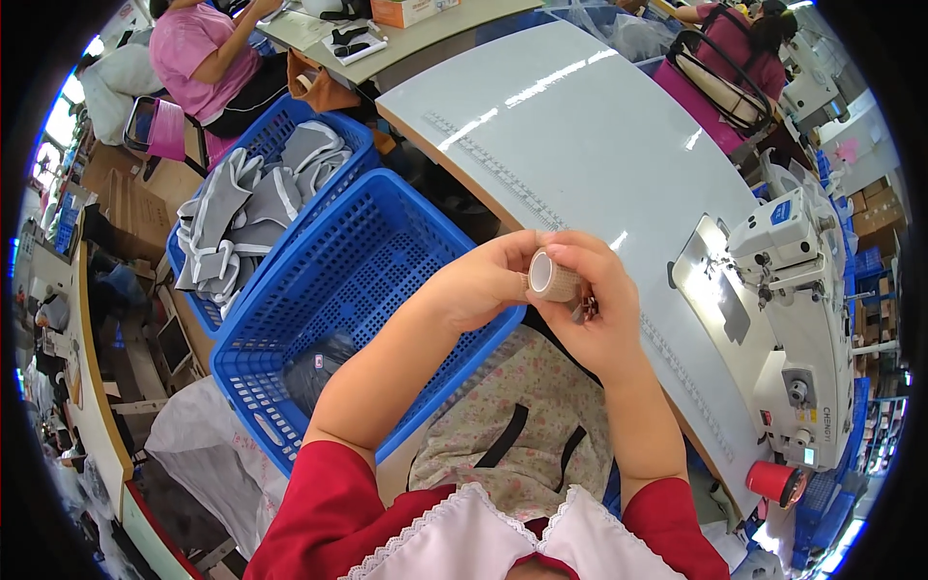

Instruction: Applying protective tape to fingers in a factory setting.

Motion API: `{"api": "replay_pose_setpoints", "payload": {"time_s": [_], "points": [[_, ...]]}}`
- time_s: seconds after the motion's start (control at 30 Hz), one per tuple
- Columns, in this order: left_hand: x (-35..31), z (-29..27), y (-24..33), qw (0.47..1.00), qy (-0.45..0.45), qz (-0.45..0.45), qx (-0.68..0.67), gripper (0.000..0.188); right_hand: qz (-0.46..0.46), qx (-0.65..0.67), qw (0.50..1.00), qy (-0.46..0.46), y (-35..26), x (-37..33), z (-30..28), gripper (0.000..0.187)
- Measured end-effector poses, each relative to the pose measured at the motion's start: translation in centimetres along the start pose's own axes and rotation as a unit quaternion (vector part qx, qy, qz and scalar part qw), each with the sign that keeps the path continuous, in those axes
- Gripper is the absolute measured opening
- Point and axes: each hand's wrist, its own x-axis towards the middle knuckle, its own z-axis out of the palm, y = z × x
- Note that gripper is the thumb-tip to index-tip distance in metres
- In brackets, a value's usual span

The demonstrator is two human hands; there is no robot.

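A small roll of beige tape (565, 284) with a white inner core is held up between my two hands, in front of my body. My left hand (485, 282) pinches the roll's left edge with its fingertips. From the other side my right hand (607, 300) is closed around it, thumb below and fingers over the top. Against the right palm shows a small dark, metallic-looking thing (586, 309), mostly covered by the fingers; its kind is unclear. Both hands are above the gap between a blue basket (372, 217) and a white sewing table (590, 126).
Another blue basket (360, 135) behind holds grey fabric pieces with white edging (253, 203). On the table's right stands a white sewing machine (802, 329), with a red cup-like container (773, 481) near it. Floral fabric (512, 411) covers my lap. Two people sit working farther off.
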Motion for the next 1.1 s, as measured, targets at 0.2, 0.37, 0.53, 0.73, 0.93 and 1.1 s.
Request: {"api": "replay_pose_setpoints", "payload": {"time_s": [0.2,0.37,0.53,0.73,0.93,1.1], "points": [[0.1,0.8,0.8,0.996,0.069,0.037,0.045,0.045,-0.057,-0.105,0.992,-0.037,-0.7,0.5,-0.9,0.053],[0.2,-0.1,0.4,0.99,0.084,0.083,0.07,0.045,-0.122,-0.171,0.977,-0.048,-1.8,0.4,-1.0,0.045],[0.0,0.9,1.2,0.991,0.07,0.115,0.022,0.039,-0.208,-0.159,0.965,0.004,-1.3,0.0,-0.4,0.033],[-0.5,2.7,1.6,0.985,0.116,0.118,0.047,0.034,-0.134,-0.155,0.979,0.004,-2.6,-0.4,-0.7,0.035],[-0.9,2.8,2.1,0.977,0.135,0.158,0.051,0.033,-0.136,-0.158,0.977,-0.04,-2.9,-0.7,-0.7,0.034],[-0.8,2.8,2.0,0.987,0.048,0.15,0.019,0.037,-0.107,-0.157,0.98,-0.052,-3.1,-0.7,-1.5,0.029]]}}
